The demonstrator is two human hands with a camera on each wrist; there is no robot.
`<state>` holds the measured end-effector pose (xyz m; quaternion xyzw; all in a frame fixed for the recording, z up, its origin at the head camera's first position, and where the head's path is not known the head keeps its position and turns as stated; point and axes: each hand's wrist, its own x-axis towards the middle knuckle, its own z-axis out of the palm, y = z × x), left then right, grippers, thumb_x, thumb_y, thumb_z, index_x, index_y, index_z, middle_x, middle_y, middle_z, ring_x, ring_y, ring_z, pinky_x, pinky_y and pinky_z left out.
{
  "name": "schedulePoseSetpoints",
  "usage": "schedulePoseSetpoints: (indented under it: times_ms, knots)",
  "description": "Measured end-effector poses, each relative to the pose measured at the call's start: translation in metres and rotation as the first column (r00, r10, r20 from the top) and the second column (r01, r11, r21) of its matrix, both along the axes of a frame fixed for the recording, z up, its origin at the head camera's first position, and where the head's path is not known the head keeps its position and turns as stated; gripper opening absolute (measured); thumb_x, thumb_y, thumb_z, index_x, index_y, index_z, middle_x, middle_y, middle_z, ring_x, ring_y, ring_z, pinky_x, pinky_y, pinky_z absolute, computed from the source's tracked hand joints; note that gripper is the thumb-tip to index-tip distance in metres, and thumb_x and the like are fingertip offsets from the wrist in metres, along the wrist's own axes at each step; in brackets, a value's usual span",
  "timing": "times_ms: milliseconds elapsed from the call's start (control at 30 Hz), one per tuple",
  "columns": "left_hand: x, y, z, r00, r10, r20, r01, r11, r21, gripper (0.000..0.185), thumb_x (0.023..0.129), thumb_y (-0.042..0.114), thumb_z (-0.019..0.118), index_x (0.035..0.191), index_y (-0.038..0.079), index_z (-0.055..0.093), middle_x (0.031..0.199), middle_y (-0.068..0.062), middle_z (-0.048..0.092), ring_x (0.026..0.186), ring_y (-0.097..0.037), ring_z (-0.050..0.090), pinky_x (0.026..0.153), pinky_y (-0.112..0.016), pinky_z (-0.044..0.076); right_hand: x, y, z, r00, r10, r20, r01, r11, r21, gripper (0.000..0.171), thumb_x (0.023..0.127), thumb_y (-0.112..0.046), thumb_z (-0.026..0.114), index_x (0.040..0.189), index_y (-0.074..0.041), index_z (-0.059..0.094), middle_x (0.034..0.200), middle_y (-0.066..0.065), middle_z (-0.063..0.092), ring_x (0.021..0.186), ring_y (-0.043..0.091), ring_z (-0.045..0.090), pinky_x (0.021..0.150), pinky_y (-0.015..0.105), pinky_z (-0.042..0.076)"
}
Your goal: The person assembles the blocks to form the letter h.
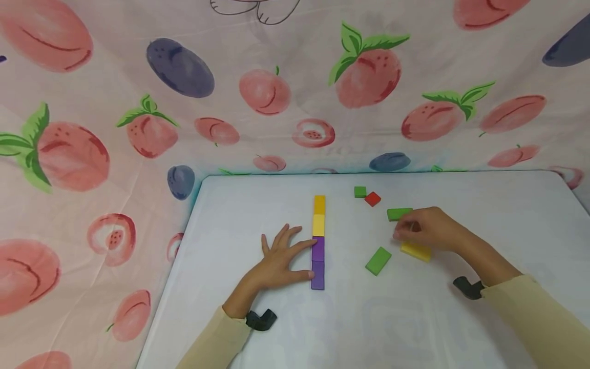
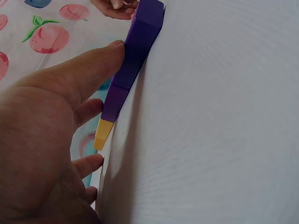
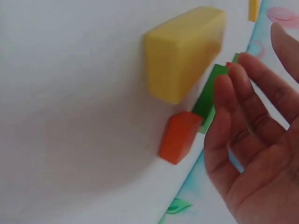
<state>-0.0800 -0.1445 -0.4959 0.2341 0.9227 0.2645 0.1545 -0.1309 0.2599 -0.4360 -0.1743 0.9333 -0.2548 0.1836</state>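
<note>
A white desk (image 1: pixel 258 215) carries a straight row of four blocks running away from the person: an orange block (image 1: pixel 319 204) farthest, then a yellow block (image 1: pixel 318 225), then two purple blocks (image 1: pixel 318 248) and (image 1: pixel 317 275), end to end and touching. The left hand (image 1: pixel 282 261) lies flat on the desk just left of the row, fingers spread and straight; its index finger and thumb touch the left side of the purple blocks. The left wrist view shows the thumb (image 2: pixel 93 70) pressed against the near purple block's side. It holds nothing.

The right hand (image 1: pixel 426 228) hovers low to the right of the row, well apart from it, its fingers relaxed and only slightly bent, gripping nothing. Under it sit a yellow slab (image 1: pixel 416 251), partly covered by the palm, and a small orange piece (image 3: pixel 180 136) seen only in the right wrist view, touching the slab's corner. A green bar (image 1: pixel 399 213) lies just beyond the fingertips. A second green bar (image 1: pixel 378 260) lies tilted between the row and the right hand. Farther back, a small green cube (image 1: pixel 360 191) and a red cube (image 1: pixel 372 199) sit just beside each other, near the desk's far edge.

Open desk lies left of the left hand up to the left edge, and wide bare surface runs along the near edge. A fruit-print cloth (image 1: pixel 115 102) hangs behind and to the left.
</note>
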Motion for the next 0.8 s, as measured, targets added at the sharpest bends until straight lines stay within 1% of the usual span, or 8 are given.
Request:
schedulePoseSetpoints:
  times_ms: [133, 300, 500, 667, 800]
  knots:
    - [0.0, 0.0, 0.0, 1.0, 0.0, 0.0, 0.0, 1.0, -0.001, 0.077, 0.087, 0.063, 0.071, 0.154, 0.045, 0.04, 0.171, 0.0, 0.013, 0.16, -0.028, -0.007, 0.11, -0.076, -0.02, 0.004, 0.006, -0.004, 1.0, 0.007, 0.015, -0.007, 1.0, -0.007, 0.023, 0.089, -0.038, 0.079, 0.105, -0.021, 0.078, 0.091, -0.009, 0.069, 0.086, 0.014, 0.058, 0.074, 0.025, 0.053]
    - [0.0, -0.001, 0.0, 1.0, 0.0, 0.004, 0.0, 1.0, -0.007, 0.077, 0.087, 0.063, 0.071, 0.154, 0.045, 0.04, 0.171, 0.001, 0.012, 0.16, -0.028, -0.008, 0.11, -0.076, -0.021, 0.007, 0.01, -0.008, 0.999, 0.025, 0.041, -0.025, 1.0, 0.011, 0.034, 0.085, -0.04, 0.082, 0.11, -0.017, 0.077, 0.098, -0.008, 0.072, 0.091, 0.012, 0.062, 0.076, 0.024, 0.055]
    - [0.001, -0.001, 0.0, 1.0, 0.001, -0.001, -0.001, 1.0, 0.001, 0.076, 0.087, 0.063, 0.071, 0.154, 0.045, 0.04, 0.171, 0.001, 0.012, 0.16, -0.029, -0.007, 0.11, -0.076, -0.022, 0.009, 0.016, -0.013, 0.998, 0.054, 0.016, -0.055, 0.998, 0.018, 0.04, 0.081, -0.039, 0.086, 0.113, -0.018, 0.077, 0.105, -0.006, 0.074, 0.094, 0.012, 0.064, 0.077, 0.023, 0.056]
    - [0.002, -0.001, 0.001, 1.0, -0.001, -0.011, 0.001, 1.0, 0.007, 0.076, 0.087, 0.063, 0.07, 0.154, 0.044, 0.041, 0.171, -0.001, 0.014, 0.16, -0.03, -0.006, 0.109, -0.077, -0.021, 0.009, 0.019, -0.017, 0.998, 0.061, 0.028, -0.061, 0.998, 0.001, 0.039, 0.081, -0.036, 0.086, 0.116, -0.02, 0.077, 0.106, -0.006, 0.074, 0.092, 0.012, 0.063, 0.075, 0.021, 0.055]
    - [0.002, 0.0, 0.001, 1.0, -0.001, -0.013, 0.001, 1.0, 0.005, 0.076, 0.087, 0.064, 0.07, 0.154, 0.044, 0.041, 0.171, -0.002, 0.015, 0.16, -0.031, -0.005, 0.11, -0.078, -0.02, 0.011, 0.018, -0.018, 0.998, 0.065, 0.025, -0.065, 0.998, 0.002, 0.032, 0.082, -0.032, 0.086, 0.112, -0.022, 0.078, 0.104, -0.007, 0.073, 0.092, 0.012, 0.062, 0.075, 0.021, 0.055]
